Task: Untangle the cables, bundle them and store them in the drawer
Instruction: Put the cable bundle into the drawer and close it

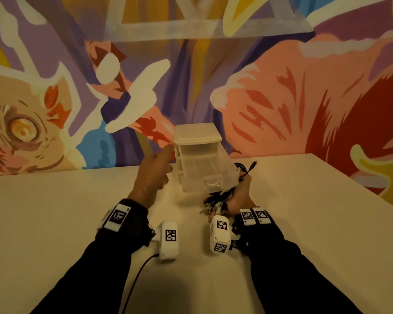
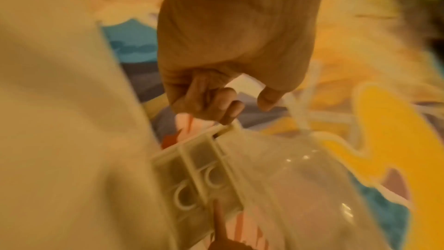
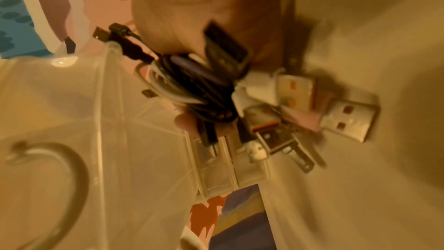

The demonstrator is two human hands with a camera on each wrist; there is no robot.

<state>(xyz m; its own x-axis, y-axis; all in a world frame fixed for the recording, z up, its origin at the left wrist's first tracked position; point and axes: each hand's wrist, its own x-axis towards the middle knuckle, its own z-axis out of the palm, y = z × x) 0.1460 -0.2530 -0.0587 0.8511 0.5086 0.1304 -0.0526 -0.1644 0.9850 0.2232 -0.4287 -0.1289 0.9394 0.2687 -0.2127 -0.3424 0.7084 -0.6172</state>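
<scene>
Head view: my left hand [image 1: 156, 171], fingers loosely curled, steadies the translucent plastic drawer unit [image 1: 199, 141]; its pulled-out drawer [image 1: 210, 175] stands open on the pale table [image 1: 304, 211].

Left wrist view: fingertips [image 2: 228, 113] touch the unit's rim, gripping nothing.

Right wrist view: my right hand [image 3: 192, 16] clamps the black-and-white bundled USB cables [image 3: 192, 86] just right of the drawer wall. I should lift them over it; protruding plugs may snag.

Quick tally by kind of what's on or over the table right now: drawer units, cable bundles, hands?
Drawer units: 1
Cable bundles: 1, held by the right hand
Hands: 2, counting the left hand
Total: 4
</scene>
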